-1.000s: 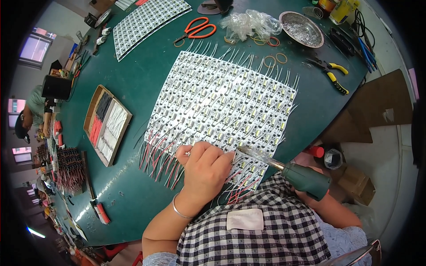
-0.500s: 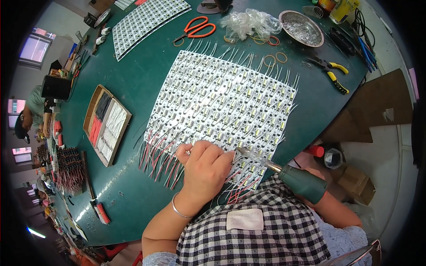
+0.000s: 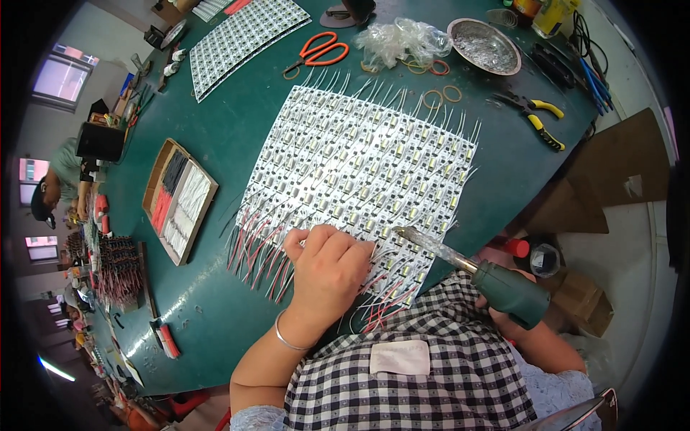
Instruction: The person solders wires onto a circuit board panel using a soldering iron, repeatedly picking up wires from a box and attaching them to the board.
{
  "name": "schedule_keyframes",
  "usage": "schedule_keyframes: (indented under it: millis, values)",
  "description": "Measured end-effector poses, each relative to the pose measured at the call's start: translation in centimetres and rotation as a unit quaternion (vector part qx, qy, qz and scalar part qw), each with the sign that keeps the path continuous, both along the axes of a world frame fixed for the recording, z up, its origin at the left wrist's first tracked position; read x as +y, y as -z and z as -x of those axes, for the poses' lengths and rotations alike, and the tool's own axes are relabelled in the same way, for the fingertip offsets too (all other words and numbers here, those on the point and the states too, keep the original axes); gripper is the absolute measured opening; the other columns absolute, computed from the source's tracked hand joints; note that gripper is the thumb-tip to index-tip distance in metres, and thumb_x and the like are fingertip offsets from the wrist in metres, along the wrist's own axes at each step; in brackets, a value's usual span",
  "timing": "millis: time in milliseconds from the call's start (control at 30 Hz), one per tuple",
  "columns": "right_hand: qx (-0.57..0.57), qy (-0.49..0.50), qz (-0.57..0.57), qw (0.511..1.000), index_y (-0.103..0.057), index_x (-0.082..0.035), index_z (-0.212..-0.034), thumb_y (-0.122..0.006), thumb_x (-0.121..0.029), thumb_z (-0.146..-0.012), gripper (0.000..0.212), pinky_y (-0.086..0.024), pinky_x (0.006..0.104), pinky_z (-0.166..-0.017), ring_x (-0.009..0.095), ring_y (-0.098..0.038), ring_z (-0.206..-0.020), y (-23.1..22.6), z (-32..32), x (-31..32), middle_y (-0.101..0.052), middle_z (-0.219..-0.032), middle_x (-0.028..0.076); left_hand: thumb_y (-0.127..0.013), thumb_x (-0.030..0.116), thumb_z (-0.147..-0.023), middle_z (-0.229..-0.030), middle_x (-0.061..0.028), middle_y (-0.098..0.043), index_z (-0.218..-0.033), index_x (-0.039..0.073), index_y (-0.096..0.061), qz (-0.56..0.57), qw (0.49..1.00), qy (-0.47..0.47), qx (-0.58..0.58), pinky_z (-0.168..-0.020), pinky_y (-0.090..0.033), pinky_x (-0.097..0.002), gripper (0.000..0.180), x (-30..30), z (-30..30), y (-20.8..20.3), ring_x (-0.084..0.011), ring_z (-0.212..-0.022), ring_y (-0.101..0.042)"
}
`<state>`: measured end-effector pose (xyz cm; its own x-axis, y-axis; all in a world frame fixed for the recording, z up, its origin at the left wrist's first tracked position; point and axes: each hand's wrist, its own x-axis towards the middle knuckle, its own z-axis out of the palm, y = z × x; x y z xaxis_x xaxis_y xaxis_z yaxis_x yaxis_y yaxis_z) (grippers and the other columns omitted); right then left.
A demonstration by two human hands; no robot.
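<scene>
A white circuit board panel (image 3: 359, 165) covered in rows of small components lies in front of me. White wires fringe its far edge, and red, white and dark wires (image 3: 251, 248) hang off its near edge. My left hand (image 3: 330, 273) is closed over the near part of the panel, fingers curled down; what is in its fingertips is hidden. My right hand (image 3: 503, 320), mostly behind the tool, grips the green handle of a soldering iron (image 3: 514, 294). Its metal tip slants over the panel, just right of my left fingers; whether it touches the panel I cannot tell.
At left is a cardboard box (image 3: 205, 188) of sorted wires. Scissors (image 3: 323, 50), a plastic bag (image 3: 402, 43), a metal bowl (image 3: 486, 46) and yellow-handled pliers (image 3: 535, 118) lie beyond the panel. More panels (image 3: 248, 39) are stacked far left. A co-worker (image 3: 61, 176) is at the left.
The soldering iron has moved right with my right hand, its tip drawing away from my left fingers. My left hand stays nearly in place, and the whole view has shifted slightly.
</scene>
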<state>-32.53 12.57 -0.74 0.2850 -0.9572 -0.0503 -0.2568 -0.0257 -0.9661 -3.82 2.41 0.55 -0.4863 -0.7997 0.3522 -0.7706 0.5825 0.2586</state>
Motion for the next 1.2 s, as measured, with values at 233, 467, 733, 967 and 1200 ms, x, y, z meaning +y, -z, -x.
schedule_keyframes:
  millis: [233,467,733,967,1200]
  values:
    - [-0.010,0.095,0.025,0.995,-0.060,0.002,-0.090,-0.059,-0.029,-0.081,0.032,-0.049,0.0265,-0.057,0.016,-0.060,-0.059,-0.1,-0.9,-0.3,-0.062,-0.070,0.009,-0.071,0.007,-0.061,-0.073,0.0049,-0.055,-0.076,0.019,-0.064,0.026,0.999,-0.034,-0.005,-0.079,-0.031,-0.0368,0.020,0.0,-0.1,-1.9,-0.0172,-0.078,-0.052]
    - [-0.020,0.066,0.030,0.997,-0.059,0.002,-0.091,-0.060,-0.019,-0.078,0.025,-0.050,0.0281,-0.058,0.017,-0.061,-0.061,-0.5,-1.1,-0.6,-0.062,-0.073,0.009,-0.063,0.011,-0.068,-0.075,0.0048,-0.053,-0.079,0.017,-0.063,0.037,0.999,0.011,-0.019,-0.081,-0.031,-0.0371,0.012,-0.1,1.6,-1.0,-0.0144,-0.077,-0.052]
    - [0.011,0.010,0.098,0.995,-0.061,0.002,-0.093,-0.058,-0.013,-0.080,0.021,-0.050,0.0282,-0.058,0.017,-0.061,-0.060,-0.2,-0.2,0.2,-0.061,-0.073,0.008,-0.065,0.012,-0.067,-0.073,0.0048,-0.053,-0.079,0.017,-0.063,-0.004,0.999,0.034,-0.011,-0.079,-0.029,-0.0361,0.013,0.9,1.5,0.2,-0.0133,-0.076,-0.052]
    - [0.077,0.018,0.122,0.989,-0.062,0.002,-0.092,-0.057,-0.010,-0.080,0.018,-0.047,0.0283,-0.054,0.017,-0.059,-0.056,-0.1,-0.7,0.1,-0.059,-0.067,0.007,-0.066,0.011,-0.066,-0.072,0.0055,-0.052,-0.079,0.017,-0.063,0.011,1.000,0.019,0.002,-0.079,-0.028,-0.0357,0.015,0.7,1.3,0.1,-0.0132,-0.076,-0.051]
    - [0.089,0.032,0.075,0.993,-0.062,0.001,-0.089,-0.057,-0.008,-0.077,0.016,-0.047,0.0278,-0.053,0.017,-0.059,-0.056,0.6,-0.6,0.7,-0.059,-0.067,0.006,-0.066,0.010,-0.064,-0.071,0.0056,-0.052,-0.078,0.018,-0.063,-0.030,0.999,0.024,-0.009,-0.080,-0.027,-0.0370,0.016,0.2,1.2,-0.3,-0.0136,-0.078,-0.051]
